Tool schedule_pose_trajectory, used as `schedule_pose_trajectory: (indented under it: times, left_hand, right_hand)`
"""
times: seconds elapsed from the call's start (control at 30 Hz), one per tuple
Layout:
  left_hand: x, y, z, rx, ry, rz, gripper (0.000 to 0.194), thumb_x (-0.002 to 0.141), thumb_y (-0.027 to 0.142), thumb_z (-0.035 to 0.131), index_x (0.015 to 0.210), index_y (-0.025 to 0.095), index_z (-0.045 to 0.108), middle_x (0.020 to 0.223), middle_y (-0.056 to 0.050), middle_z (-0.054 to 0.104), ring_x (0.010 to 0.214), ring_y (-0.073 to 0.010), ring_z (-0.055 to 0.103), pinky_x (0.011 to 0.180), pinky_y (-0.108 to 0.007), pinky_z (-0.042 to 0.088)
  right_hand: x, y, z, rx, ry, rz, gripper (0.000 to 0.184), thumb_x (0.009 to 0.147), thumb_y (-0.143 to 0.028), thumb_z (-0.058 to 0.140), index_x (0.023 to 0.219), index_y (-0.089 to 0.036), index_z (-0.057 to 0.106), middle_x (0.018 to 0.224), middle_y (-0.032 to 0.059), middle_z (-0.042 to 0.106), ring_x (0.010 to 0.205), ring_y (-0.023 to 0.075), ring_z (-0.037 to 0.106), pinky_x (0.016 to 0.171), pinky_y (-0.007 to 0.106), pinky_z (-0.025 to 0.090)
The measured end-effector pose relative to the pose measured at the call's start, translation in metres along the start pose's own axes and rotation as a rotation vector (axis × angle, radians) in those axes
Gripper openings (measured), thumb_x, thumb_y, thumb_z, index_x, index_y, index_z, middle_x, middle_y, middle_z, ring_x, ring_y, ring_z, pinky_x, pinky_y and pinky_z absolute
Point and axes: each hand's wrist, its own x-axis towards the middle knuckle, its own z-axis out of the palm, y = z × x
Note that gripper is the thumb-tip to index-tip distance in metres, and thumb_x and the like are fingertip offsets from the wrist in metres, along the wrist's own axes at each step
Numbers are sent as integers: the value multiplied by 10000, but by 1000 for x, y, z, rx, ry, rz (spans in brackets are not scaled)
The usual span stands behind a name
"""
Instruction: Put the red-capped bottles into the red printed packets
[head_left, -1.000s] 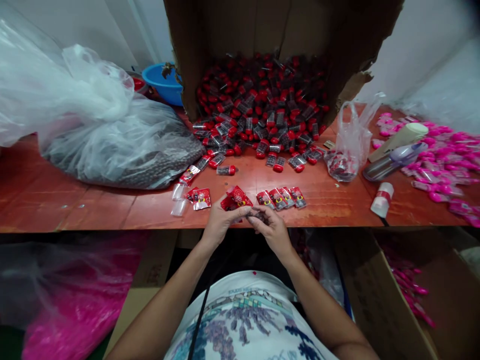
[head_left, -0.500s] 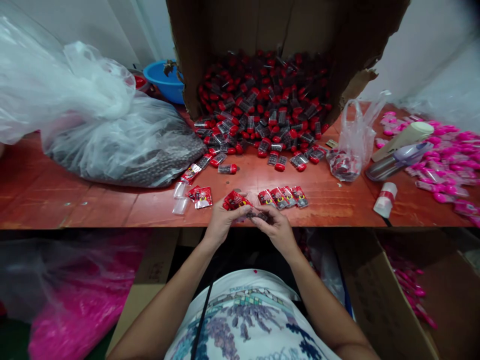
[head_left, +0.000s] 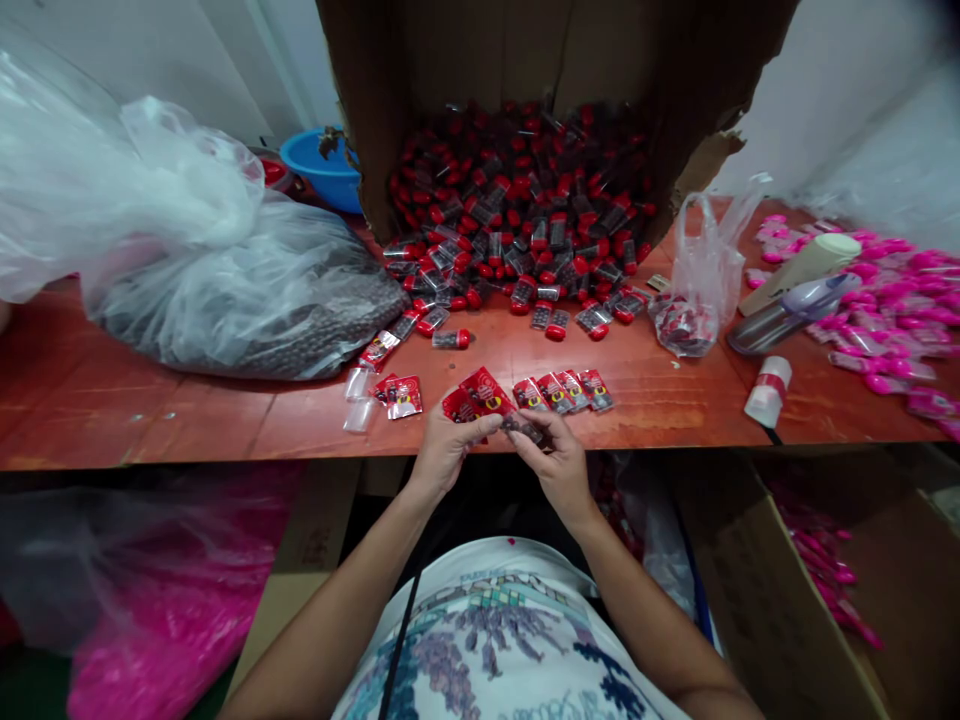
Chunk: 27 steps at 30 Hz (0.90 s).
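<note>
My left hand (head_left: 444, 447) is closed on a few red printed labels (head_left: 480, 393) at the front edge of the red wooden table (head_left: 225, 420). Right beside it, my right hand (head_left: 553, 458) pinches a small dark-filled capsule (head_left: 523, 428), and the fingertips of both hands meet there. A row of red labels (head_left: 564, 392) lies on the table just beyond my right hand. Two more labels (head_left: 397, 395) and two clear caps (head_left: 358, 397) lie to the left of my left hand.
A torn cardboard box (head_left: 540, 60) spills several red-capped capsules (head_left: 517, 220). A big clear bag of dark beads (head_left: 225, 290) lies left, a blue bowl (head_left: 322, 165) behind. A small plastic bag (head_left: 694, 300), a handheld tool (head_left: 795, 300), a tape roll (head_left: 766, 392) and pink capsules (head_left: 892, 310) sit right.
My hands have stayed at the table's front edge. The red labels in my left hand have tilted up and fanned out a little; the capsule sits slightly further right.
</note>
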Motion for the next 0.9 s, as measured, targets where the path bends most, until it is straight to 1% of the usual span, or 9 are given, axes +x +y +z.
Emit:
schedule_pose_trajectory:
  times: [0.1,0.17,0.37,0.43,0.57,0.67,0.73,0.83,0.9]
  left_hand:
    - [-1,0,1,4,-7,5,301,568,120,811,823,143,652,761,-7,699,667,-130,636,655,-227,499]
    - [-1,1,1,10,-15,-1,309,579,123,806,842,147,646,760,-8,699,659,-133,639,644,-230,502]
    - [-4,4,3,10,-34,-18,377,616,144,792,957,174,635,808,-11,706,699,-150,655,663,-249,518]
    - [-6,2,5,11,-33,-6,373,631,155,785,971,173,634,814,-16,705,701,-155,656,661,-256,521]
    - [-10,-3,11,39,-22,-2,300,616,169,796,881,143,657,777,-29,706,683,-155,653,670,-257,521]
    - [-9,-4,12,49,-19,-27,290,614,185,799,865,135,661,778,-38,711,684,-156,654,664,-251,519]
    - [-7,-2,9,41,-3,-34,312,611,193,802,884,138,660,803,-40,714,696,-156,658,671,-252,520]
    - [-4,0,1,30,24,-50,333,608,197,804,906,145,664,827,-33,713,715,-156,663,675,-253,525]
    - [-3,0,-2,44,29,-75,342,594,184,811,903,146,671,828,-30,714,715,-156,663,671,-251,530]
  right_hand:
    - [-2,-1,1,-9,3,32,274,782,-326,686,1032,-224,639,891,17,672,756,148,615,707,274,495]
    - [-3,-3,1,49,-4,80,276,774,-329,696,1019,-217,636,881,14,675,748,141,614,698,265,495]
    - [-1,-5,-1,247,-50,226,286,782,-351,682,1018,-203,622,802,-9,657,553,84,532,506,207,443]
    - [-2,-3,-1,234,-35,205,286,779,-345,689,1019,-206,620,824,-2,662,612,100,569,551,217,465]
    - [-2,4,4,130,21,93,277,781,-330,693,1019,-222,601,910,17,675,802,153,631,734,277,507]
    - [-1,4,5,108,18,66,320,809,-330,662,1102,-247,563,937,12,672,809,156,635,743,284,512]
    - [1,2,3,81,-59,58,374,836,-333,625,1195,-266,543,974,14,671,830,159,634,755,288,513]
    - [6,-1,-4,24,-249,43,443,859,-323,586,1295,-289,514,1150,26,639,980,182,614,830,301,500]
    - [9,1,-9,18,-307,54,445,863,-321,575,1303,-294,516,1155,25,634,964,181,613,799,290,506]
